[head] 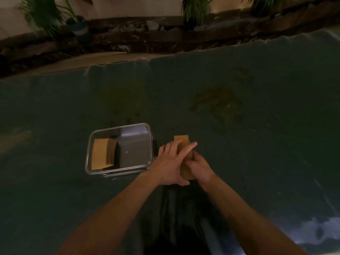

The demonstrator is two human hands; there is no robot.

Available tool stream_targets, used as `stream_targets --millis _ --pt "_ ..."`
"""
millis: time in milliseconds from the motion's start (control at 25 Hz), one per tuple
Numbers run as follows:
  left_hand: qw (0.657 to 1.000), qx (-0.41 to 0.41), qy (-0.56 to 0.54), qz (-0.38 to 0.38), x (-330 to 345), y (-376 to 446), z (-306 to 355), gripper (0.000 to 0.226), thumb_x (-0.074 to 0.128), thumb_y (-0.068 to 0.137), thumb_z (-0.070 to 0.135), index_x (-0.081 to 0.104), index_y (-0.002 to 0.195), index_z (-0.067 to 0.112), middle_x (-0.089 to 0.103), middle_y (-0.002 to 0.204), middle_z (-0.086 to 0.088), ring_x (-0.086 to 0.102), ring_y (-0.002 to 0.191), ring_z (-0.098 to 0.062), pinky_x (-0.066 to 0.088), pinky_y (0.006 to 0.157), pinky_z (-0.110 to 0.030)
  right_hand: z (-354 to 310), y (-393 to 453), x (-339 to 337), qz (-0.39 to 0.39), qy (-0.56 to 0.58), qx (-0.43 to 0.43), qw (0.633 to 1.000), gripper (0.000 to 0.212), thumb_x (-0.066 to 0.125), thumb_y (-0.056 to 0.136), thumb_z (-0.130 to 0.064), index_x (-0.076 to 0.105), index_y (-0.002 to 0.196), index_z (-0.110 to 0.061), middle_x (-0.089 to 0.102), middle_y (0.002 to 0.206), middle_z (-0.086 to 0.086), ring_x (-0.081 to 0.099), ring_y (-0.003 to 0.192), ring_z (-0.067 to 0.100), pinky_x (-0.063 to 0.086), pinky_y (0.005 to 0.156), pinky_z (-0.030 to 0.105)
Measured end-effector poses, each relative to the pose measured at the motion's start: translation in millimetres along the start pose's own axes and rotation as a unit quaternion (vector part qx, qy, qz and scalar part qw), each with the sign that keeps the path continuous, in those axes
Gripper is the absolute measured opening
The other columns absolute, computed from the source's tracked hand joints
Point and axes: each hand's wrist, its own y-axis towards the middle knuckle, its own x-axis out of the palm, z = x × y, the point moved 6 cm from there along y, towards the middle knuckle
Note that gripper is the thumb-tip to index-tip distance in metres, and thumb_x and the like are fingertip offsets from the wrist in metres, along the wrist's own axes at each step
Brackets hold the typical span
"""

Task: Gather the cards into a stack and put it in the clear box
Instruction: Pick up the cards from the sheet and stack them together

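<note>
Over the dark cloth [239, 144], both hands' fingers [170, 150] clasp the card stack [182, 139].

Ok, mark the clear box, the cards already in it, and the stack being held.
clear box [147, 126]: head view, far right rim corner.
cards in the box [103, 153]: head view, top face.
held stack [181, 139]: head view, far end above the fingers.

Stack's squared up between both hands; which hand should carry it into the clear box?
Probably left: the left hand lies over the card stack on the side nearest the clear box; the right hand is farther away.
</note>
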Motion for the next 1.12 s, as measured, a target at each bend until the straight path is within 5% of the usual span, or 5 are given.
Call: stream_targets --millis 120,240,400,840,1120 --pt "0.976 -0.088 -0.199 0.029 4.6 5.2 -18.6 0.122 0.082 0.062 0.06 -0.002 0.15 0.048 -0.002 0.161 0.009 0.012 0.146 -0.022 0.02 0.118 -0.047 3.7 19.4 -13.5 0.04 0.04 0.022 0.998 0.039 0.056 0.095 -0.028 0.049 0.132 -0.019 0.06 0.127 0.009 0.06 0.113 0.028 0.049 0.102 0.051" --pt "0.842 -0.205 -0.492 0.084 24.5 9.7 -39.0 0.062 0.066 0.087 0.047 0.037 0.141 0.035 0.039 0.148 -0.005 0.049 0.125 -0.018 0.046 0.105 -0.041 2.8 35.8 -12.8 0.052 0.054 0.014 0.997 0.023 0.055 0.097 -0.028 0.052 0.118 -0.024 0.062 0.122 0.008 0.06 0.111 0.026 0.046 0.104 0.05" --pt "0.799 -0.321 -0.504 0.073 40.2 24.2 -58.7 0.02 0.048 0.101 0.031 0.063 0.109 0.02 0.063 0.113 -0.006 0.057 0.097 -0.015 0.045 0.083 -0.031 -4.1 55.3 3.3 0.066 -0.039 -0.002 0.997 0.028 0.049 0.101 -0.028 0.046 0.125 -0.016 0.055 0.126 0.01 0.053 0.107 0.02 0.042 0.092 0.036" --pt "0.882 -0.36 -0.288 0.098 49.0 61.8 -78.9 0.026 0.049 0.098 0.029 0.07 0.104 0.015 0.069 0.107 -0.009 0.066 0.09 -0.021 0.053 0.075 -0.033 2.8 81.9 -4.3 0.238 -0.332 -0.015 0.913 0.033 0.051 0.098 -0.038 0.059 0.113 -0.009 0.05 0.121 0.01 0.057 0.074 0.02 0.046 0.069 0.032" --pt "0.914 -0.35 -0.179 0.103 47.2 67.8 -76.8 0.029 0.048 0.098 0.033 0.069 0.095 0.013 0.06 0.103 -0.008 0.065 0.086 -0.023 0.057 0.073 -0.04 7.9 88.1 -8.4 0.235 -0.36 0.007 0.903 0.04 0.051 0.099 -0.038 0.057 0.128 -0.012 0.043 0.134 0.01 0.049 0.117 0.031 0.047 0.089 0.036"
